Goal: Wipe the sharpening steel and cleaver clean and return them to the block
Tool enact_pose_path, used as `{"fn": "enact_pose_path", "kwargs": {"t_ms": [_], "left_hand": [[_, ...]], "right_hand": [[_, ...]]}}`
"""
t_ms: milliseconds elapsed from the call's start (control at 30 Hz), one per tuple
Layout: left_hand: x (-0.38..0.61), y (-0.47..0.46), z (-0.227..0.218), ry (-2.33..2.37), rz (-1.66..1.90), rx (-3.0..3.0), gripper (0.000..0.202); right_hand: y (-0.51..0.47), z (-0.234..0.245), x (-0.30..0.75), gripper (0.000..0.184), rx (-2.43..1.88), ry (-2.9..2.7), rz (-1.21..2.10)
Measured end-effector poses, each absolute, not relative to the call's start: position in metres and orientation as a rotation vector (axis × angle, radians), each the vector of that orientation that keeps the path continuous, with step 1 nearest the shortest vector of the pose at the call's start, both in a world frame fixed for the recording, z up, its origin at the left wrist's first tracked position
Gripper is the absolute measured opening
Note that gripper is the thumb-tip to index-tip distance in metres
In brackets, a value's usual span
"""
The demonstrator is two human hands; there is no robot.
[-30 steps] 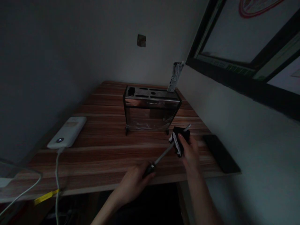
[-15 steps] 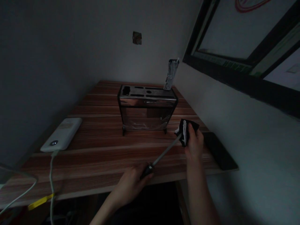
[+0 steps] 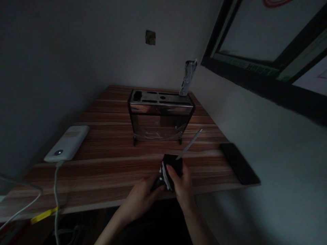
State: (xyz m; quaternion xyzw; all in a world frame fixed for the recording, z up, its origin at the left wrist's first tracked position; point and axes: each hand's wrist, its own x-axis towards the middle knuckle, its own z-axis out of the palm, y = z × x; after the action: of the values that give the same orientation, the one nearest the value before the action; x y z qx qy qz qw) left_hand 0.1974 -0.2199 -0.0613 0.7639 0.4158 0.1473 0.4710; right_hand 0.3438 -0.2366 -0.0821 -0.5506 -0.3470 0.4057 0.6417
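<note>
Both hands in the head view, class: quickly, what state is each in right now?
Left hand: closed, holding the dark handle of a metal rod.
Right hand: closed, holding a black and white cloth-like piece against the rod.

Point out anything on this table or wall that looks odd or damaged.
A streaked strip juts up, tilted, at the right end of the metal-topped unit, breaking its otherwise flat outline. On the back wall, a brownish square patch resembles damage or an uncovered opening; too dim to tell.
</note>
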Motion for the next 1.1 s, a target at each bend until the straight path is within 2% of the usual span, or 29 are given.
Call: {"fn": "enact_pose_path", "kwargs": {"t_ms": [367,1100], "left_hand": [[0.195,-0.222,-0.062,1.018,0.364,1.890,0.028],[0.198,-0.221,-0.063,0.972,0.415,1.949,0.030]], "right_hand": [[-0.246,-0.083,0.340,0.036,-1.307,-0.818,0.933],[-0.246,-0.074,0.349,0.029,-1.333,-0.806,0.815]]}}
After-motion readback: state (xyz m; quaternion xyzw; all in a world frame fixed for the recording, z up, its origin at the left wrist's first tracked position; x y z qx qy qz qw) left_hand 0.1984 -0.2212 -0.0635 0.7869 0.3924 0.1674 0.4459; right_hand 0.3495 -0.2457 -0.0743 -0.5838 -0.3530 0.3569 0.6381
